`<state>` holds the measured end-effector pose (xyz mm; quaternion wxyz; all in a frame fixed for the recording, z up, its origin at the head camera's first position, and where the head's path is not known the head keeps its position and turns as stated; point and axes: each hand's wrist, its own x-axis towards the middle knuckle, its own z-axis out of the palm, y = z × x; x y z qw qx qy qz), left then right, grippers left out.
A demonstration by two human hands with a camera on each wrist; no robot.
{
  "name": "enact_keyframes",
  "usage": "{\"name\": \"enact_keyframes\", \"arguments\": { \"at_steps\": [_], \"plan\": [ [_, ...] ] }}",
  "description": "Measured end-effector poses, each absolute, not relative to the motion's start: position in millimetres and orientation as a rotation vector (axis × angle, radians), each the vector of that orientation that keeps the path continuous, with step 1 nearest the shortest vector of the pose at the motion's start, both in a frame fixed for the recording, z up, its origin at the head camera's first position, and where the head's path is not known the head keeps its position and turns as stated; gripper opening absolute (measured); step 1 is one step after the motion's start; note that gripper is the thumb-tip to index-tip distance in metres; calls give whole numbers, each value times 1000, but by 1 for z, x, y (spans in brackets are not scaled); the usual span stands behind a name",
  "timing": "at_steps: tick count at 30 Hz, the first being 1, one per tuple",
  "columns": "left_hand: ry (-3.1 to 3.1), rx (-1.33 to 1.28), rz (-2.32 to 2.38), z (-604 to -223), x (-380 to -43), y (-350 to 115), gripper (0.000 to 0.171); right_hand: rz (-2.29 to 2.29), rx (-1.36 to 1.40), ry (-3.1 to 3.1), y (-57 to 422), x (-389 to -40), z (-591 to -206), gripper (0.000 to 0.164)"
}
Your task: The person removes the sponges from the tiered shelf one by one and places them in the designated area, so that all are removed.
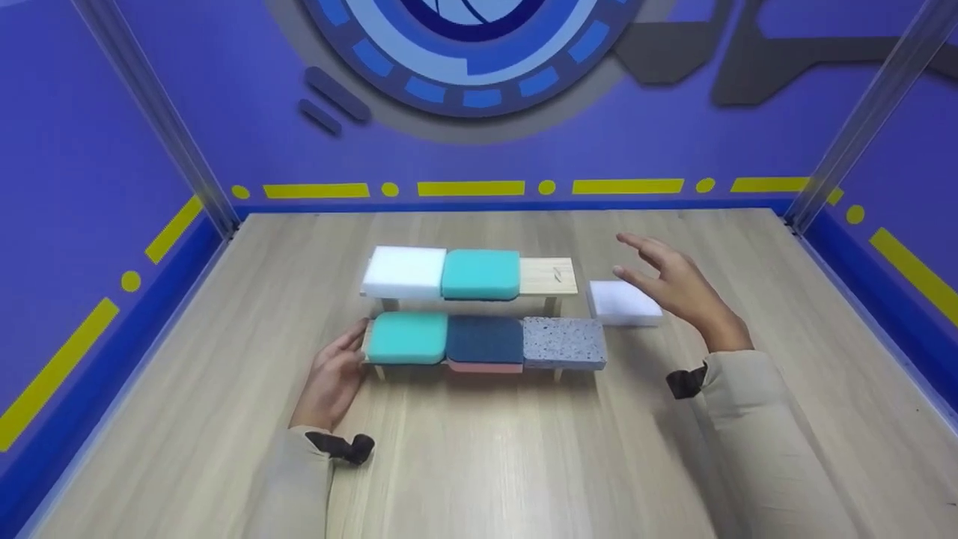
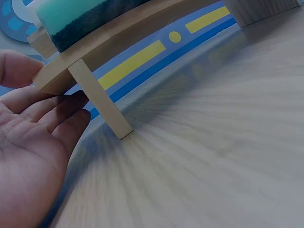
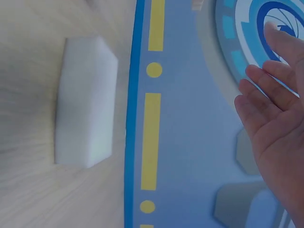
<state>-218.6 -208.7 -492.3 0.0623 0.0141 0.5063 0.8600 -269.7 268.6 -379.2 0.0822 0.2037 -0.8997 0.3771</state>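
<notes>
My left hand (image 1: 331, 378) grips the left end of the front wooden rack (image 2: 59, 73), with the thumb and fingers on different sides of the board's end. On that rack lie a teal sponge (image 1: 408, 338), a dark blue sponge with a pink layer under it (image 1: 485, 340) and a grey speckled block (image 1: 563, 343). Raised to the right, my right hand (image 1: 677, 284) holds nothing, its fingers apart and extended. Below and beside it, a white foam block (image 1: 625, 303) lies on the table, also seen as the white block (image 3: 85, 102) in the right wrist view.
Behind the front rack stands a second wooden rack (image 1: 550, 277). A white block (image 1: 406, 271) and another teal sponge (image 1: 480, 273) sit on its left and middle; bare board shows at right. Blue printed walls (image 1: 479, 161) enclose the wooden table (image 1: 479, 457).
</notes>
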Motion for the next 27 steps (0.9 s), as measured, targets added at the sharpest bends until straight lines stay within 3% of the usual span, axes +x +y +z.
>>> {"name": "enact_keyframes", "arguments": {
  "at_steps": [27],
  "plan": [
    [1561,26,2588,-492,-220,-208,64,1184,746,-2867,200,-269,-347,73]
  ]
}}
